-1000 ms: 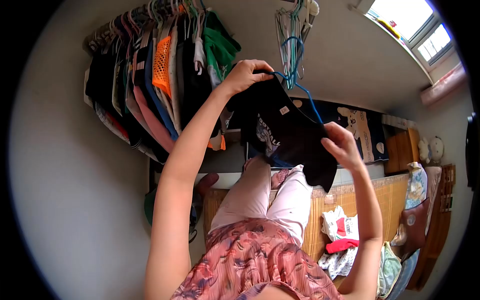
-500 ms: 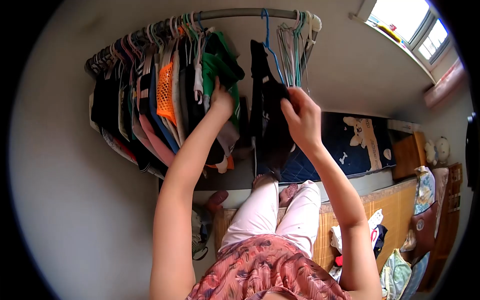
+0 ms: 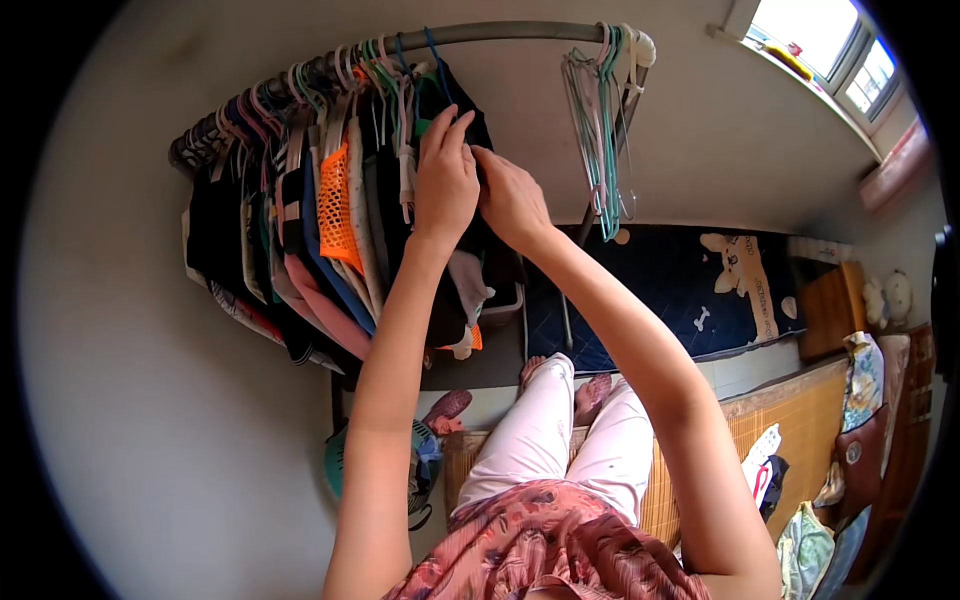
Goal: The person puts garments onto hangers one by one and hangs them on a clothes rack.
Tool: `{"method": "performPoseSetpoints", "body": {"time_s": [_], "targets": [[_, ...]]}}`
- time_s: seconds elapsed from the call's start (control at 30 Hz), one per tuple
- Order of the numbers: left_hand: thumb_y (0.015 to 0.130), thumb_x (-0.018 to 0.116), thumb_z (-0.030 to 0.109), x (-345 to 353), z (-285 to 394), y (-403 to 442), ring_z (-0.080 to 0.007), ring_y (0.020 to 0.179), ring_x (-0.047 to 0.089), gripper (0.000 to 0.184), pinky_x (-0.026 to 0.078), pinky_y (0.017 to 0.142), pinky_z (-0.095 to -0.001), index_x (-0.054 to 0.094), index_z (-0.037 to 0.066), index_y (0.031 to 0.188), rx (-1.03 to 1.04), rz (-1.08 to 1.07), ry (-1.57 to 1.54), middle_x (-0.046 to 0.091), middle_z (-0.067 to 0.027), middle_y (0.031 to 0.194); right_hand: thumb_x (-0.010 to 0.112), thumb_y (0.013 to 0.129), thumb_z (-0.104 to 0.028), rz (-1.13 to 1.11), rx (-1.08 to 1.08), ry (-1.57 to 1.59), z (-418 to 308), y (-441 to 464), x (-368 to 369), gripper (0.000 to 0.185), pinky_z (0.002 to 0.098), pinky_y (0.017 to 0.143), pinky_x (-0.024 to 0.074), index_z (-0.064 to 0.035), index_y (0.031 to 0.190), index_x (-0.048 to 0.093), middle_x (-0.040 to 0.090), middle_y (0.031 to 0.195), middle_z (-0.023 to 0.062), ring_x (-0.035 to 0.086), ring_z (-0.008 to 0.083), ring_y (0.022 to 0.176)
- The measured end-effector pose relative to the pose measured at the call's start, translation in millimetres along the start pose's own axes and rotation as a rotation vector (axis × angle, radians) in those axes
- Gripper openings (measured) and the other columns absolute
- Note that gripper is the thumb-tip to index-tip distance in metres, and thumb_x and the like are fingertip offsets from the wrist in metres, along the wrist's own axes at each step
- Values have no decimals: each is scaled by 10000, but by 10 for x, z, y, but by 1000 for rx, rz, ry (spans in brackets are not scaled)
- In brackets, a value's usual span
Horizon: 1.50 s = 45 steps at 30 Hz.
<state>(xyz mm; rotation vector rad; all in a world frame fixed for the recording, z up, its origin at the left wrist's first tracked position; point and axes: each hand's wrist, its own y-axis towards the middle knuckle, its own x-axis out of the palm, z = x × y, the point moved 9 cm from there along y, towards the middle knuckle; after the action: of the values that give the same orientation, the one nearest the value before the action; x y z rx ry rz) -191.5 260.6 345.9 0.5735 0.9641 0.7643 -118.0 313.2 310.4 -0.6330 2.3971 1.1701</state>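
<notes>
A black garment (image 3: 464, 92) on a blue hanger (image 3: 432, 52) hangs at the right end of a packed row of clothes. My left hand (image 3: 447, 190) lies against it with fingers stretched upward. Close beside, my right hand (image 3: 513, 200) has its fingers bent at the garment's edge; its fingertips are partly hidden. A bit of a green garment (image 3: 421, 127) peeks out behind my left fingers. Further left hangs an orange mesh garment (image 3: 336, 210) among the other clothes.
The grey rail (image 3: 500, 32) carries bare wire hangers (image 3: 604, 140) at its right end. Below lies a dark blue mat (image 3: 640, 300). A bamboo mat (image 3: 800, 420) with clothes is at the right. A teal basket (image 3: 335, 465) stands at lower left.
The black garment and its blue hanger have moved left along the rail, up against the green garment. My right hand moved left with it. My left hand shifted slightly, its fingers now upright.
</notes>
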Motion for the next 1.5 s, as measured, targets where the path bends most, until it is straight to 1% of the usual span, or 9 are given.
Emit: {"method": "performPoseSetpoints", "body": {"time_s": [0.23, 0.43, 0.57, 0.8, 1.1, 1.17, 1.3, 1.37, 1.5], "targets": [[931, 463, 97, -96, -336, 112, -352, 1283, 411, 321, 334, 1079, -405, 570, -46, 1197, -108, 22, 8, 499, -194, 1332, 577, 761, -38, -83, -117, 135, -172, 83, 442, 213, 487, 705, 487, -24, 973, 556, 613, 939, 176, 591, 407, 876], [929, 473, 106, -114, 76, -138, -312, 1320, 394, 315, 312, 1092, -397, 588, -7, 1199, 72, 130, 207, 519, -132, 1339, 558, 837, -119, 22, -64, 236, -116, -284, 219, 457, 463, 795, 493, -8, 1264, 440, 572, 1149, 240, 567, 412, 1017], [894, 495, 7, 82, 438, -815, -296, 1150, 543, 259, 411, 994, -378, 612, -2, 1125, 97, 158, -140, 613, -119, 1179, 542, 871, -131, 32, 192, 367, 113, -953, -59, 368, 439, 802, 488, -30, 1221, 492, 586, 1138, 209, 572, 411, 1013], [940, 445, 55, 1531, 640, -2532, -225, 951, 626, 231, 484, 851, -306, 642, 9, 1051, -333, -534, -510, 656, -101, 1030, 545, 892, -161, 161, 694, 259, 870, -2958, -383, 204, 455, 682, 482, -11, 1024, 506, 631, 872, 240, 613, 427, 842], [900, 519, 61, 2238, 1996, -4080, -324, 920, 632, 234, 494, 813, -366, 613, -1, 1105, -99, -1191, -742, 640, -187, 1026, 532, 830, -59, 294, 1021, -60, 787, -4975, -1373, 198, 434, 727, 482, 9, 1015, 555, 610, 899, 252, 605, 423, 850], [879, 553, 28, 2250, 2258, -4264, -284, 846, 661, 246, 522, 759, -346, 608, -10, 1115, -112, -1288, -802, 659, -174, 990, 573, 797, -44, 334, 1111, -105, 707, -5355, -1666, 186, 390, 800, 487, -12, 976, 612, 629, 934, 157, 606, 327, 888], [881, 564, 28, 2351, 2574, -4601, -241, 816, 665, 240, 524, 726, -323, 612, -3, 1114, -125, -1403, -831, 669, -153, 956, 668, 715, -22, 554, 1082, -713, 438, -6076, -2659, 330, 418, 951, 409, -47, 1028, 569, 538, 1113, 173, 501, 344, 1097], [882, 571, 35, 2379, 2696, -4682, -230, 813, 664, 238, 523, 715, -315, 613, 0, 1114, -109, -1454, -821, 672, -146, 953, 708, 691, -30, 575, 1278, -1034, 269, -6336, -3112, 497, 473, 1022, 341, -37, 1145, 505, 440, 1264, 208, 431, 379, 1184], [885, 583, 48, 2405, 2832, -4827, -220, 805, 659, 236, 520, 703, -302, 614, 2, 1114, -76, -1535, -816, 677, -132, 939, 751, 691, -76, 936, 1388, -1013, 287, -7059, -3489, 830, 466, 1101, 242, 8, 1381, 298, 308, 1414, 233, 314, 402, 1311]]}}
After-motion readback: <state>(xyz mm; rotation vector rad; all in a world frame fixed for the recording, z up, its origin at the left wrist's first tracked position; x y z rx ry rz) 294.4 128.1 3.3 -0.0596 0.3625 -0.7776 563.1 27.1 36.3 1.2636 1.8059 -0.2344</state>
